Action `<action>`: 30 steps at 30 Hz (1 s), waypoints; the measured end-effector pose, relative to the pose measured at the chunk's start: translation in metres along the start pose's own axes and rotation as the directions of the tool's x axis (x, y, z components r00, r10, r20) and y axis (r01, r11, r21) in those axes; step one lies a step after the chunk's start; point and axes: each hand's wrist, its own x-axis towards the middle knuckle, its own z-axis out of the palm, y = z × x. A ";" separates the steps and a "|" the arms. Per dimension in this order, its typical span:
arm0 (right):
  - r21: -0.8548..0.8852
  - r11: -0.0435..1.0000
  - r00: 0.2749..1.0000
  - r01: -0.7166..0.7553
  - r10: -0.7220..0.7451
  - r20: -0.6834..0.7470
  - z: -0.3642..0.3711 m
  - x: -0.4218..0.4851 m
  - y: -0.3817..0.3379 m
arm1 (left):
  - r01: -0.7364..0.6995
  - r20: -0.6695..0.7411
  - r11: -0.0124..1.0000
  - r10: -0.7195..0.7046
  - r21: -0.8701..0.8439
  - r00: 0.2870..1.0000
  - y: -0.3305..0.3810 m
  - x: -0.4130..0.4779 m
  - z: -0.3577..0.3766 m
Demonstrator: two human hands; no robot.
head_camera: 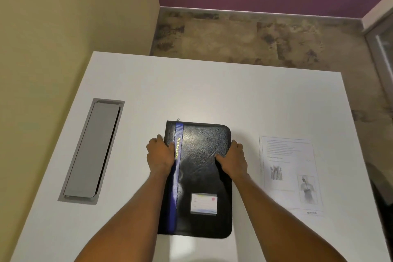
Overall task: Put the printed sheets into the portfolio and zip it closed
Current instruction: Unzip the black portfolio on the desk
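A black portfolio (200, 178) with a blue stripe and a small label card lies flat and closed in the middle of the white table (191, 91). Its zipper pull shows at the top left corner. My left hand (160, 155) grips the portfolio's left edge, thumb on the cover. My right hand (231, 158) grips its right edge, thumb on the cover too. The printed sheets (290, 174), white with text and anatomy pictures, lie flat on the table just right of the portfolio, apart from it.
A grey cable-hatch lid (93, 151) is set into the table at the left. A yellow wall stands close on the left, with floor beyond the table's far edge.
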 end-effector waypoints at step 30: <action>-0.150 0.768 0.783 0.622 -0.609 0.131 0.021 0.079 -0.120 | -0.118 0.070 0.978 0.132 -0.173 0.989 0.019 0.060 -0.014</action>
